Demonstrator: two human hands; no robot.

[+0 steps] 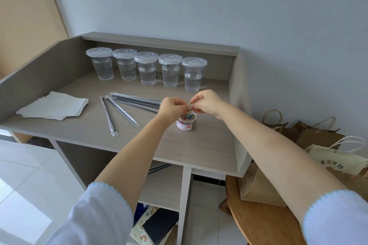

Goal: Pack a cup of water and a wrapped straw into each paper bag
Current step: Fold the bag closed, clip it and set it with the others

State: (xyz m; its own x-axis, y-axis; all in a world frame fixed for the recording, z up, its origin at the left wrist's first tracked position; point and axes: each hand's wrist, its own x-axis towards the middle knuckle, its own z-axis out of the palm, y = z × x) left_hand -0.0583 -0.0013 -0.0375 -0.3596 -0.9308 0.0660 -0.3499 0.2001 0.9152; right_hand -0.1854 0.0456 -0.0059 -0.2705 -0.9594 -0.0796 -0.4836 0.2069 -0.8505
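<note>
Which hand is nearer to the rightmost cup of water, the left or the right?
The right hand is nearer: it is just in front of the rightmost cup of water. The left hand is farther to the left. Both pinch paper clips above the small jar.

The desk (111,131) is a pale grey wood grain, and everything else is placed from it. On it, five cups (147,68) are clear with frosted white lids, the wrapped straws (121,111) are dark grey in clear sleeves, the napkins (53,106) are white, and a small jar (186,122) holds many-coloured paper clips behind a red-and-white label. Right of the desk, paper bags (318,135) are brown with pale twisted handles; one bag (338,160) is cream with dark lettering. Behind the desk the wall (219,6) is pale bluish white. Both sleeves (95,219) are pale blue with scalloped blue edging.
</note>
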